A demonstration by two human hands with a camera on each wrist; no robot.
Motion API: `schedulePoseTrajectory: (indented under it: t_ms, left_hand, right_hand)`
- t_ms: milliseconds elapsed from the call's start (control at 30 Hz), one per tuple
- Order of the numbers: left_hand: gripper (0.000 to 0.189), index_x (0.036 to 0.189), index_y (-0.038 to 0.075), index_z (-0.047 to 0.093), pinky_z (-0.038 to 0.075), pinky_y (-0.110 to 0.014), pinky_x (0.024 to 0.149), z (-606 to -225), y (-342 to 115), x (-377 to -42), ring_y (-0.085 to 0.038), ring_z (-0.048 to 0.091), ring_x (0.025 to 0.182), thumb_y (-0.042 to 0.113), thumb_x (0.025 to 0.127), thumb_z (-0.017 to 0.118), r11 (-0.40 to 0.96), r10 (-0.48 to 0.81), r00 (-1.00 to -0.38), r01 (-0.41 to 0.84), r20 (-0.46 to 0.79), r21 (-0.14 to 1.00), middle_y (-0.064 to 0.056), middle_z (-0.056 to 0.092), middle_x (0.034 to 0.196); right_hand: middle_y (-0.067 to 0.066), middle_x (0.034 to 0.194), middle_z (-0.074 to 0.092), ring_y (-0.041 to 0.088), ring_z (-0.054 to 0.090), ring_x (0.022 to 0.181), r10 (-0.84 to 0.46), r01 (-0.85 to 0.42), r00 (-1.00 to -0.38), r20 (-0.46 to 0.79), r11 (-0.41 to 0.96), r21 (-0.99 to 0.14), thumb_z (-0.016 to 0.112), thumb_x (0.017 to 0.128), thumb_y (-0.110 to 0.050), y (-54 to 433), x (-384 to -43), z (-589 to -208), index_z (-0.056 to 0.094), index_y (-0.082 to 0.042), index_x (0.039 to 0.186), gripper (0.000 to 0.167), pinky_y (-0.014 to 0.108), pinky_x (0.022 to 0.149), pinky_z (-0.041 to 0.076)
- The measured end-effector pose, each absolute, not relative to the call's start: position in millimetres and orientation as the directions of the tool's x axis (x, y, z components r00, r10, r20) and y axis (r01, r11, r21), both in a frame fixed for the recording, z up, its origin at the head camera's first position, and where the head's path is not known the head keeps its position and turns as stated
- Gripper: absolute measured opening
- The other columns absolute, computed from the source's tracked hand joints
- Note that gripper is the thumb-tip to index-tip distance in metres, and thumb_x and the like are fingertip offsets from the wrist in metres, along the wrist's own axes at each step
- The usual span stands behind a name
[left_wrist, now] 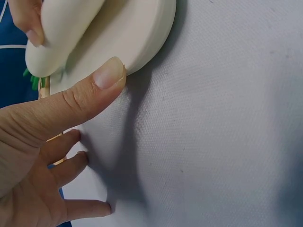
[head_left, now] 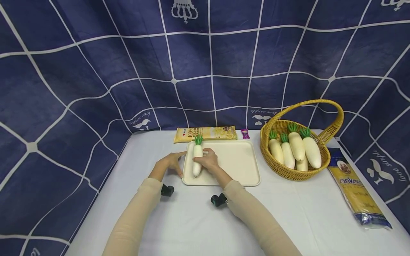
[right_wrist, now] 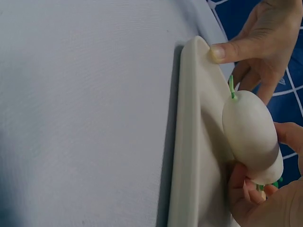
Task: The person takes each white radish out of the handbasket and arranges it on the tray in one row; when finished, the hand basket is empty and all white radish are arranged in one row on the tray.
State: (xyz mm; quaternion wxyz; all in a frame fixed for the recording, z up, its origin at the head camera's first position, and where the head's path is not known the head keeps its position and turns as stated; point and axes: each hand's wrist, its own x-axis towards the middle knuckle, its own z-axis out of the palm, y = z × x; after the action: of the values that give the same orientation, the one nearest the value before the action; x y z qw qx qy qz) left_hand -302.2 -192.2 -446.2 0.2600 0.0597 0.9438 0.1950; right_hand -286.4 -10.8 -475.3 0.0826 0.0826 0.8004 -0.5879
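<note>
A white radish (head_left: 196,168) with a green leafy top lies along the left side of a cream tray (head_left: 235,161). My right hand (head_left: 209,160) grips it between thumb and fingers; in the right wrist view the radish (right_wrist: 249,125) is seen end-on, the fingers around its sides. At the tray's left edge is my left hand (head_left: 170,163), holding nothing. In the left wrist view the thumb of that hand (left_wrist: 61,111) is extended at the tray's rounded corner (left_wrist: 158,33), and the other fingers are spread beside it over the white cloth.
A wicker basket (head_left: 278,170) with a tall handle holds several white radishes (head_left: 296,146) on the right. Beyond the tray lie a yellow packet (head_left: 205,133) and a small purple wrapped sweet (head_left: 245,133). A gold-and-blue packet (head_left: 357,190) lies at the right edge.
</note>
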Motion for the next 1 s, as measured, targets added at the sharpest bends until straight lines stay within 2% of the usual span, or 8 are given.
schedulePoseTrajectory:
  t_ms: [267,667,733,900,1000]
  left_hand:
    - [0.119,0.150,0.020,0.027,0.026,-0.063,0.107,-446.4,-193.1,-301.8,-0.042,0.026,0.137,0.026,0.050,0.091,0.921,0.200,-0.859,0.000,-0.472,0.390,-0.019,0.033,0.148]
    - [0.118,0.150,0.020,0.027,0.024,-0.064,0.107,-444.8,-190.5,-302.7,-0.043,0.023,0.138,0.025,0.051,0.091,0.924,0.196,-0.855,-0.003,-0.481,0.381,-0.019,0.031,0.150]
    - [0.118,0.150,0.020,0.027,0.024,-0.064,0.107,-444.8,-190.1,-303.1,-0.043,0.022,0.138,0.025,0.051,0.091,0.925,0.198,-0.855,0.001,-0.479,0.379,-0.019,0.030,0.150]
    - [0.117,0.150,0.021,0.026,0.024,-0.063,0.108,-444.6,-189.4,-303.6,-0.043,0.021,0.138,0.025,0.052,0.091,0.925,0.201,-0.853,0.002,-0.482,0.380,-0.018,0.029,0.151]
    - [0.117,0.150,0.020,0.026,0.023,-0.064,0.108,-444.2,-190.2,-303.1,-0.043,0.020,0.139,0.024,0.052,0.091,0.924,0.200,-0.852,0.000,-0.484,0.382,-0.018,0.028,0.151]
  right_hand:
    - [0.019,0.118,0.057,0.032,0.056,0.105,0.058,0.229,-0.973,-0.224,0.369,-0.901,0.080,0.066,-0.025,-20.4,-285.5,-474.6,0.049,-0.005,0.130,0.074,0.042,0.089,0.051]
    - [0.021,0.120,0.056,0.034,0.055,0.106,0.042,0.246,-0.967,-0.252,0.416,-0.876,0.080,0.067,-0.024,-25.6,-288.1,-470.5,0.049,-0.003,0.129,0.073,0.041,0.088,0.051]
    - [0.022,0.120,0.056,0.033,0.058,0.102,0.034,0.251,-0.964,-0.263,0.434,-0.865,0.080,0.067,-0.024,-25.8,-289.6,-469.5,0.047,-0.003,0.131,0.075,0.038,0.082,0.054]
    - [0.024,0.115,0.057,0.025,0.063,0.078,-0.003,0.268,-0.954,-0.300,0.436,-0.859,0.081,0.069,-0.024,-24.7,-294.4,-469.6,0.047,0.000,0.131,0.075,0.025,0.054,0.056]
    - [0.023,0.112,0.057,0.022,0.063,0.072,-0.020,0.267,-0.953,-0.302,0.414,-0.870,0.081,0.069,-0.023,-24.3,-294.8,-472.5,0.048,0.002,0.128,0.072,0.022,0.050,0.055]
